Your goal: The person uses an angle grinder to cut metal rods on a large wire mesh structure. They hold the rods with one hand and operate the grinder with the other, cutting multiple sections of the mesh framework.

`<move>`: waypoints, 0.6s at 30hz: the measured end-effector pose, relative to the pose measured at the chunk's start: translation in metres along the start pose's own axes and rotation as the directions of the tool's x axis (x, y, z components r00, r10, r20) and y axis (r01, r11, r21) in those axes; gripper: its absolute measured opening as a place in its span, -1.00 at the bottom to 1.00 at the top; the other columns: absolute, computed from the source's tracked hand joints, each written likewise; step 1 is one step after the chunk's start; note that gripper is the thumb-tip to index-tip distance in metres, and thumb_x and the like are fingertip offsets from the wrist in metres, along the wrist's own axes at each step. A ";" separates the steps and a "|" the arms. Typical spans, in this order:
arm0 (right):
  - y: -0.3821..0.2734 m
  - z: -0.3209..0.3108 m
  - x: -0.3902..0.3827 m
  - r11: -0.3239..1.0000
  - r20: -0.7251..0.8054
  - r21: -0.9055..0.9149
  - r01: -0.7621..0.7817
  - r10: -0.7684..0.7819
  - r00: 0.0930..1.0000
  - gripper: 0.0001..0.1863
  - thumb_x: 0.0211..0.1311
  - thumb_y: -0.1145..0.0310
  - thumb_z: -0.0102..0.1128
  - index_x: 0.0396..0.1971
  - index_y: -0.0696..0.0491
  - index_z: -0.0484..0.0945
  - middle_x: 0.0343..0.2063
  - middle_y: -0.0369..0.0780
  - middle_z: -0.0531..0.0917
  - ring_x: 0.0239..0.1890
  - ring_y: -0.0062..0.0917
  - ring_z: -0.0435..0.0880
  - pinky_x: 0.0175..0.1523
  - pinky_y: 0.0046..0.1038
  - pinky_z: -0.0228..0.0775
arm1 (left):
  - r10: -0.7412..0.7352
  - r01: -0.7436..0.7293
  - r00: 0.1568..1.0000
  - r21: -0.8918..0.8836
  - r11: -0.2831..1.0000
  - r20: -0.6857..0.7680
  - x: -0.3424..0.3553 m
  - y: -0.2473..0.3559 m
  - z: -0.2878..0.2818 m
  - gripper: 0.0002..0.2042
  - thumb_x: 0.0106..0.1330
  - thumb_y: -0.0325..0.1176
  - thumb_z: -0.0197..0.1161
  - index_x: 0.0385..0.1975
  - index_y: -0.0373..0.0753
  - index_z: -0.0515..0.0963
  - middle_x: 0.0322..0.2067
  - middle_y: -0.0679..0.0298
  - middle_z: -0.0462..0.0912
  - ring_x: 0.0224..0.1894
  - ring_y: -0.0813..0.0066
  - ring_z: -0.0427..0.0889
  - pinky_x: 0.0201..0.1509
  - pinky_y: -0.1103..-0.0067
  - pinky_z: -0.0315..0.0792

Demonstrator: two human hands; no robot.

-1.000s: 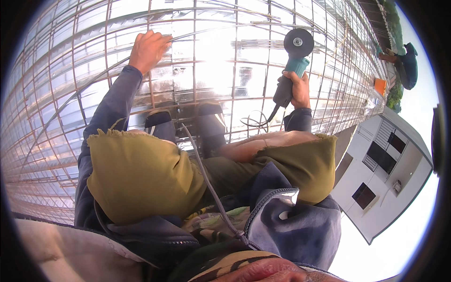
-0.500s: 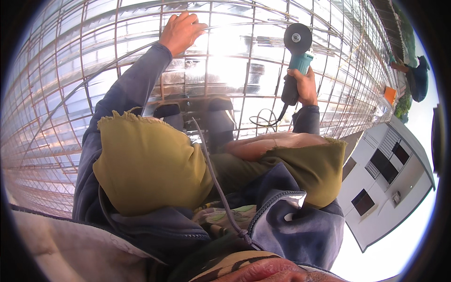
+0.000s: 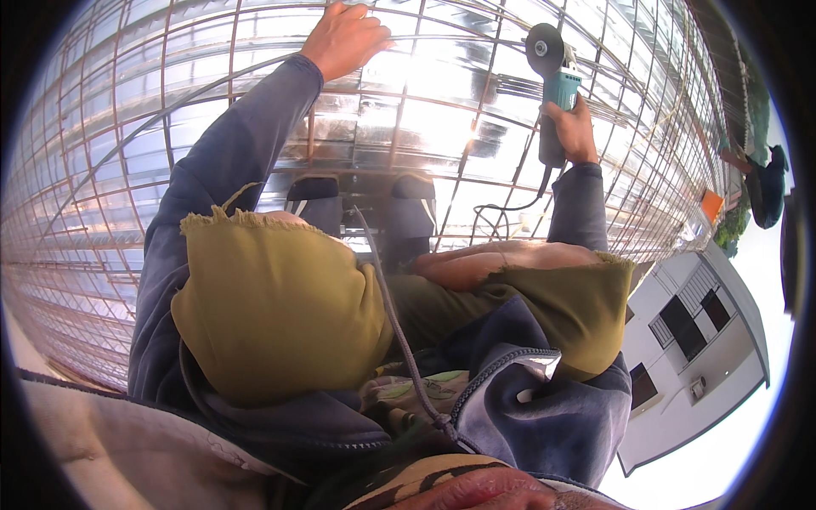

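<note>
My right hand (image 3: 576, 132) is wrapped around the body of a teal and black angle grinder (image 3: 561, 89). Its dark cutting disc (image 3: 544, 49) points away from me, close to the bars of a steel rod mesh (image 3: 399, 102). At the far side, my left hand (image 3: 347, 41) has its fingers curled around a thin steel bar (image 3: 459, 37) that runs right toward the disc. The fingertips are partly hidden. The black power cord (image 3: 527, 206) trails from the grinder's rear and loops on the mesh.
Shiny corrugated metal sheeting (image 3: 374, 161) lies under the mesh, with strong glare. My shod feet (image 3: 314, 189) are on it, between my bent knees. One long loose rod (image 3: 161, 119) crosses at the left. An orange object (image 3: 712, 205) and a white house (image 3: 697, 365) show at the right.
The grinder in my right hand has moved slightly up and right, and its disc has turned a little. My left hand sits slightly farther up and right, with the view shifted too.
</note>
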State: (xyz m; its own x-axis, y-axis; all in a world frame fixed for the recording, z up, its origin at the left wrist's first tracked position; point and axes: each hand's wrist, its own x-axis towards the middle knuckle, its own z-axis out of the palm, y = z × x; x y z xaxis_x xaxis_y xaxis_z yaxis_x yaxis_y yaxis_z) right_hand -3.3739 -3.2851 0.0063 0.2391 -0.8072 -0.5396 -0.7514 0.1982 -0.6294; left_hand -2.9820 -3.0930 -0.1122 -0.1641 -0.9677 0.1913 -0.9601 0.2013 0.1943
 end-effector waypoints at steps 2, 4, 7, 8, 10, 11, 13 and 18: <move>0.006 -0.003 0.003 1.000 -0.009 -0.011 0.017 -0.017 1.000 -0.44 0.16 0.45 0.43 0.14 0.32 0.48 -0.26 -0.04 0.74 -0.40 -0.39 0.78 -0.31 -0.33 0.68 | 0.009 -0.009 1.000 0.000 1.000 0.015 0.004 -0.003 0.000 -0.74 0.62 -0.02 0.25 -0.07 0.00 0.77 -0.26 0.47 0.75 -0.04 0.44 0.57 0.18 0.34 0.30; 0.001 0.000 0.004 1.000 -0.013 -0.020 0.019 -0.019 1.000 -0.44 0.17 0.45 0.43 0.14 0.32 0.48 -0.27 -0.04 0.74 -0.40 -0.39 0.78 -0.31 -0.33 0.69 | 0.015 -0.015 0.999 0.002 1.000 0.033 0.003 -0.008 0.002 -0.74 0.62 -0.01 0.25 -0.06 0.01 0.78 -0.27 0.46 0.75 -0.04 0.44 0.58 0.19 0.32 0.30; -0.009 0.002 0.004 0.999 -0.016 -0.033 -0.003 0.002 1.000 -0.44 0.17 0.45 0.43 0.15 0.33 0.48 -0.28 -0.05 0.74 -0.42 -0.38 0.78 -0.33 -0.33 0.70 | 0.015 -0.015 0.998 -0.003 1.000 0.055 -0.001 -0.012 0.013 -0.72 0.65 0.00 0.21 -0.06 0.01 0.77 -0.23 0.45 0.77 -0.02 0.43 0.58 0.23 0.30 0.29; -0.013 0.003 0.006 0.999 -0.012 -0.035 -0.005 0.004 1.000 -0.44 0.17 0.45 0.43 0.15 0.33 0.48 -0.29 -0.05 0.74 -0.43 -0.37 0.78 -0.34 -0.32 0.70 | 0.012 -0.012 0.999 0.000 1.000 0.043 -0.004 -0.014 0.018 -0.71 0.66 0.00 0.19 -0.05 0.00 0.77 -0.21 0.45 0.78 -0.02 0.43 0.59 0.24 0.29 0.28; -0.007 0.000 0.011 0.997 -0.031 -0.075 0.030 -0.032 0.999 -0.44 0.17 0.44 0.42 0.14 0.33 0.48 -0.30 -0.05 0.74 -0.47 -0.36 0.77 -0.39 -0.31 0.71 | 0.013 -0.013 1.000 -0.005 1.000 0.026 -0.002 -0.012 0.020 -0.69 0.67 0.00 0.17 -0.06 -0.01 0.77 -0.19 0.44 0.80 -0.01 0.42 0.59 0.27 0.28 0.28; -0.004 -0.002 0.011 0.997 -0.026 -0.079 0.008 -0.010 1.000 -0.46 0.18 0.43 0.43 0.14 0.29 0.51 -0.27 -0.08 0.74 -0.40 -0.40 0.75 -0.30 -0.32 0.68 | 0.013 -0.013 1.000 -0.008 1.000 0.023 -0.001 -0.012 0.021 -0.69 0.68 0.00 0.16 -0.06 -0.01 0.77 -0.18 0.44 0.81 -0.02 0.42 0.60 0.27 0.28 0.27; -0.008 -0.001 0.012 0.996 -0.005 -0.086 -0.030 0.029 1.000 -0.49 0.21 0.39 0.44 0.15 0.23 0.57 -0.20 -0.16 0.73 -0.25 -0.47 0.71 -0.13 -0.36 0.61 | 0.004 -0.004 1.000 -0.010 1.000 0.012 -0.002 -0.012 0.021 -0.68 0.69 0.00 0.14 -0.07 -0.02 0.78 -0.19 0.44 0.81 -0.02 0.42 0.60 0.28 0.28 0.27; 0.001 -0.001 0.021 0.998 -0.009 -0.055 0.043 -0.044 0.999 -0.48 0.18 0.43 0.43 0.13 0.27 0.52 -0.28 -0.07 0.74 -0.40 -0.40 0.76 -0.31 -0.34 0.68 | -0.028 0.028 0.999 0.009 1.000 0.030 -0.001 -0.008 0.022 -0.65 0.70 0.02 0.11 -0.09 -0.03 0.78 -0.27 0.43 0.81 -0.04 0.43 0.60 0.28 0.28 0.27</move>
State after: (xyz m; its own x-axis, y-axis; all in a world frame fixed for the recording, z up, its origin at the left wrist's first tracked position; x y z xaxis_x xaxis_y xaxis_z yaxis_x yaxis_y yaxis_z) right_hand -3.3699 -3.3024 -0.0052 0.2663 -0.8202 -0.5064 -0.7733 0.1318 -0.6202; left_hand -2.9791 -3.0967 -0.1351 -0.1437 -0.9771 0.1572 -0.9662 0.1729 0.1912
